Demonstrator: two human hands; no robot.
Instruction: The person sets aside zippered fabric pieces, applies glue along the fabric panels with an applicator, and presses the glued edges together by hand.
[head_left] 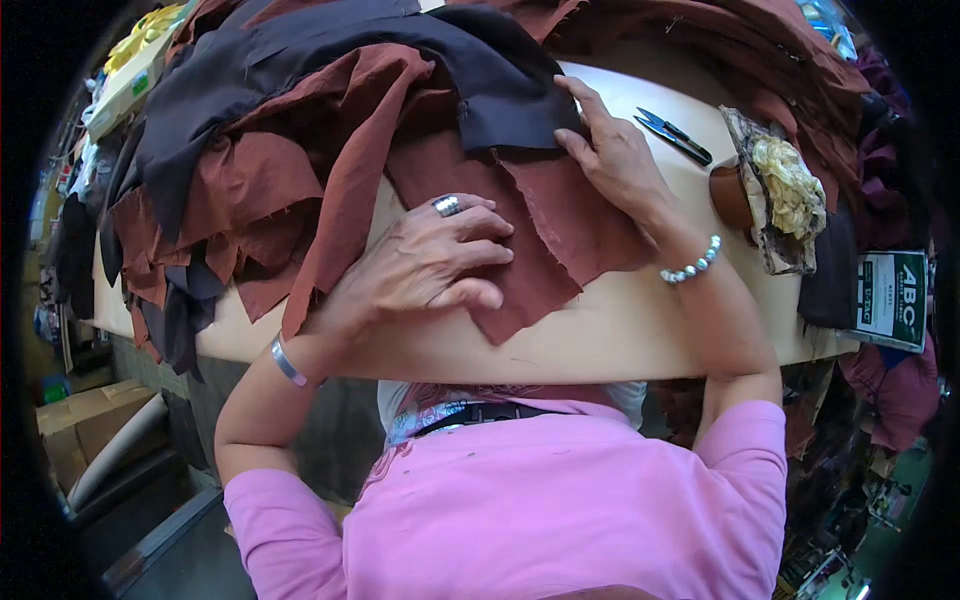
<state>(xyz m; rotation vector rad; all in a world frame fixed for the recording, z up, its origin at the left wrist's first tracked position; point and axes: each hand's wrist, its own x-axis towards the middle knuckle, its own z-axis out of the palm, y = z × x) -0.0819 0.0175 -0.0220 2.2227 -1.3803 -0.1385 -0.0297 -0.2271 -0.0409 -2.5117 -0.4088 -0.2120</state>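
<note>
The brown piece [530, 275] is lying on the table [640, 320] just in front of the person, a frayed edge running down its middle and its far end meeting the dark flap [515, 105]. The right hand [610, 150] is touching the flap's edge, thumb and forefinger standing apart; the left hand [440, 255] is hovering or resting over the brown piece, its fingers loosely bent and parted (whether they are pressing on it, I cannot tell). As I judge it, the handling is only partway: the brown piece is lying mostly spread, while the flap is still covering its far end, and the heap [250, 180] at the left is still sitting unsorted. Snips [675, 137] are lying beyond the right hand, untouched, and a box [890, 300] is standing at the far right
</note>
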